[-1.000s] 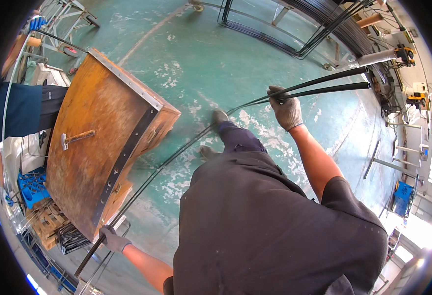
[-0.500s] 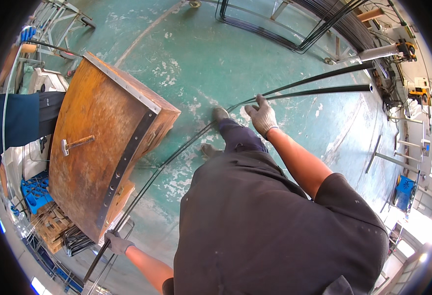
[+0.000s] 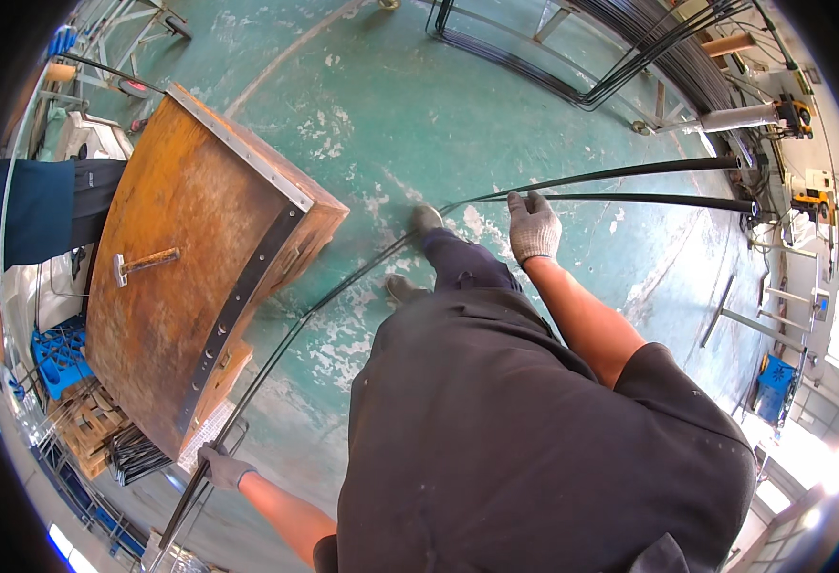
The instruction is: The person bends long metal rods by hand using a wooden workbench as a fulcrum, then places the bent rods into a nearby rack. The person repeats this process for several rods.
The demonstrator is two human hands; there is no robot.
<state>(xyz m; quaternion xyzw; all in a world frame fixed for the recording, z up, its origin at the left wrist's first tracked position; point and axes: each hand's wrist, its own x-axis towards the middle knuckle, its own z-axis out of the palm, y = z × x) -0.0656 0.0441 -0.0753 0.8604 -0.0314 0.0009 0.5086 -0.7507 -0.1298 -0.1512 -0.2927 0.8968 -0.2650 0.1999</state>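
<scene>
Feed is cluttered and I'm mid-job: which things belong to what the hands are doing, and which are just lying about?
In hand:
- long dark steel rods, bowed across the green floor
- left hand, gloved, gripping their near end
- right hand, gloved, on the rods farther along

Lying about:
- rusty steel-topped workbench
- wooden-handled hammer on it
- blue plastic crate
- bent rod frame

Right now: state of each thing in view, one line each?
Long steel rods: bowed, lying across the green floor.
Left hand: gloved, gripping the rods' near end.
Right hand: gloved, open on the rods.
Rusty steel table: bare except a hammer.
Hammer: lying flat, untouched.
</scene>
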